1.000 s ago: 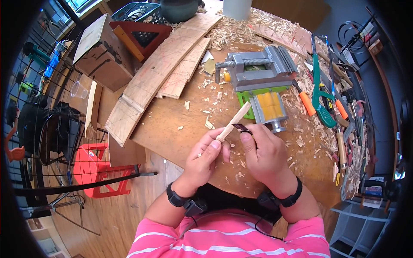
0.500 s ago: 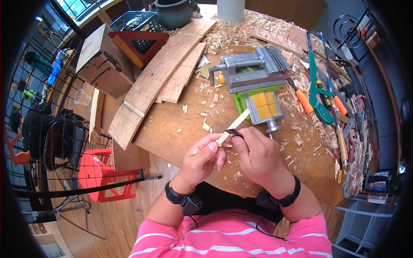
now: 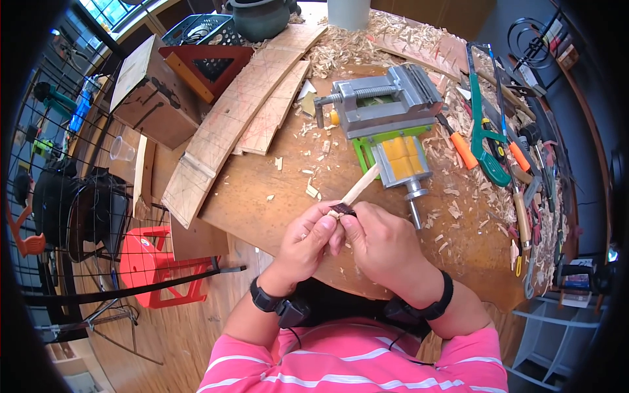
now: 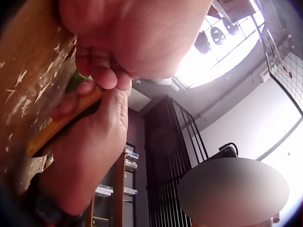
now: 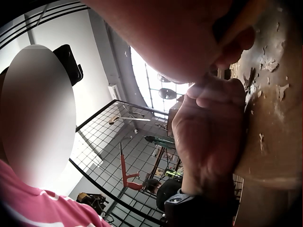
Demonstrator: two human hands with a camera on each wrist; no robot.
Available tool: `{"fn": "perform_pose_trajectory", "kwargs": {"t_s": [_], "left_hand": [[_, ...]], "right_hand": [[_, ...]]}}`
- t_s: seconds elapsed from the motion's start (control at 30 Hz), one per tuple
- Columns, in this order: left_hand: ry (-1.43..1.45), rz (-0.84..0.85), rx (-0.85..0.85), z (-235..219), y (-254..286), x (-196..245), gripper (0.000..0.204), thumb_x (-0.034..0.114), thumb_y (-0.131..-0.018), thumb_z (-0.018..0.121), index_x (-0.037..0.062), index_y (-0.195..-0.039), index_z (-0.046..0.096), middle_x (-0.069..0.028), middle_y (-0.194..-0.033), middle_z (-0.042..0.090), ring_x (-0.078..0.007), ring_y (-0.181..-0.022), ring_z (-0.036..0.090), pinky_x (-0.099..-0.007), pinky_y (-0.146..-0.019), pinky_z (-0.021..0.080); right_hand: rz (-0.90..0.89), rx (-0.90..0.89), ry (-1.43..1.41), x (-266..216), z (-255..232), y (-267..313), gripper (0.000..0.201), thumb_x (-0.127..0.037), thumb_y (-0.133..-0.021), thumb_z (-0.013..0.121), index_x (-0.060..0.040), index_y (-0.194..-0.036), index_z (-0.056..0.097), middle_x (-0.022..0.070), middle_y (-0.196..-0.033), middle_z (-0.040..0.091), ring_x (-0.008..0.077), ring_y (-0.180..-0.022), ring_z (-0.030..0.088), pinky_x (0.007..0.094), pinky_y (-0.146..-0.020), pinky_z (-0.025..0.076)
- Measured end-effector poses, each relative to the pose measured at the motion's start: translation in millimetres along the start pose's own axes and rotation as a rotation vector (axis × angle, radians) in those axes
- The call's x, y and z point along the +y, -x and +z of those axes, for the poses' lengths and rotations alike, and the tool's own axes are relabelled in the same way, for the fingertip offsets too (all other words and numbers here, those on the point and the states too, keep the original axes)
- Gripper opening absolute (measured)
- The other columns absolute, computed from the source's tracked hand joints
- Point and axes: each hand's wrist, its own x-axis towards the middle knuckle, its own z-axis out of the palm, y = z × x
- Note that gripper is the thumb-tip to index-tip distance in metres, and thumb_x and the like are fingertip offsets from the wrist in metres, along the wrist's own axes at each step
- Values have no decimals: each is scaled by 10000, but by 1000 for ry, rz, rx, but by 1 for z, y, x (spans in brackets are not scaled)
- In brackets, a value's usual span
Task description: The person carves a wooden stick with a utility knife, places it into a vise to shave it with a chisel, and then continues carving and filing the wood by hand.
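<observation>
Left hand (image 3: 310,241): curled snugly round the near end of the stick, thumb laid over it; I take this as the steadying side, the one that keeps the wood from twisting

Stick (image 3: 362,186): pale and slim, held above the bench (image 3: 255,200) in front of the person, slanting away toward the vise; from here I cannot tell whether its far tip touches the metal

Right hand (image 3: 386,241): fingers wrapped tight about the knife, thumb almost meeting the left one; hands this close probably allow short, controlled pressure

Knife (image 3: 342,209): dark blade crossing the stick right beside the left fingertips, seemingly against the wood; what looks like its orange-brown handle (image 4: 61,124) pokes out below the fist, most of it buried in the palm, likely for firmness

Vise (image 3: 390,111): standing on the bench just beyond the hands, presumably so clamping is within easy reach

Green saw (image 3: 478,141) and orange-handled tools (image 3: 464,151): lying along the right side among shavings, perhaps to suit the right arm

Curved board (image 3: 226,121): laid at the left edge, away from the hands, which I guess leaves them elbow room
</observation>
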Motion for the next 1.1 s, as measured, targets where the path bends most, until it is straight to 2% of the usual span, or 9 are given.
{"fn": "perform_pose_trajectory", "kwargs": {"t_s": [0.07, 0.27, 0.37, 0.53, 0.77, 0.83, 0.93, 1.03, 1.1], "left_hand": [[14, -10, 9, 2, 0, 1, 373, 257, -1129, 521, -27, -1370, 548, -27, -814, 562, -136, -743, 543, -297, -710, 463], [67, 47, -23, 4, 1, -2, 406, 298, -1142, 517, -27, -1383, 547, -23, -820, 582, -109, -737, 530, -276, -745, 452], [62, 40, -6, 4, 1, -1, 351, 238, -1133, 518, -29, -1359, 545, -28, -827, 560, -129, -736, 514, -281, -704, 458], [49, 10, 21, 2, 3, -2, 375, 292, -1148, 507, -16, -1361, 536, -26, -848, 583, -102, -736, 521, -253, -704, 449], [48, 31, 15, 0, 3, -4, 346, 268, -1154, 492, -13, -1350, 537, -23, -865, 586, -89, -750, 523, -246, -692, 452], [10, 12, 65, 4, 3, -1, 321, 248, -1156, 482, -11, -1338, 538, -15, -869, 586, -83, -749, 521, -242, -690, 451], [4, 18, 60, 3, 2, -3, 347, 259, -1137, 531, -24, -1336, 547, -26, -846, 581, -94, -732, 530, -245, -658, 446], [-33, 12, 29, 0, 3, -5, 355, 262, -1139, 527, -28, -1344, 538, -23, -870, 595, -92, -728, 524, -243, -658, 444], [-79, 16, 31, 1, 1, -5, 361, 265, -1141, 523, -26, -1355, 533, -22, -887, 604, -89, -738, 531, -241, -664, 447]], "right_hand": [[-10, -4, 7, -2, 2, 1, 201, -246, -1056, 620, -78, -950, 594, 154, -869, 668, 410, -706, 682, 509, -588, 535], [-47, 101, 77, -4, 0, -2, 209, -258, -1049, 635, -91, -933, 586, 130, -847, 662, 380, -678, 691, 477, -564, 543], [-43, 89, 94, -5, 2, -3, 217, -268, -1052, 630, -93, -933, 584, 128, -840, 661, 371, -668, 693, 479, -559, 543], [-41, -15, 150, -7, 6, 2, 209, -268, -1053, 620, -94, -946, 581, 125, -822, 662, 374, -655, 692, 481, -547, 540], [-55, -49, 142, -7, 6, -2, 208, -252, -1051, 610, -77, -944, 578, 150, -798, 660, 374, -657, 695, 480, -554, 548], [-20, -145, 112, -9, 1, -4, 185, -187, -1054, 599, -32, -957, 567, 202, -804, 640, 430, -719, 670, 524, -603, 531], [-68, -146, 127, 0, 3, -4, 213, -240, -1056, 591, -57, -947, 576, 176, -806, 669, 384, -673, 699, 480, -573, 559], [-89, -216, 95, 4, -4, -6, 213, -237, -1055, 588, -53, -950, 575, 181, -806, 670, 385, -675, 695, 483, -574, 557], [-94, -172, 91, 8, 0, -4, 205, -236, -1053, 591, -59, -952, 577, 169, -808, 670, 381, -674, 694, 484, -574, 554]]}}
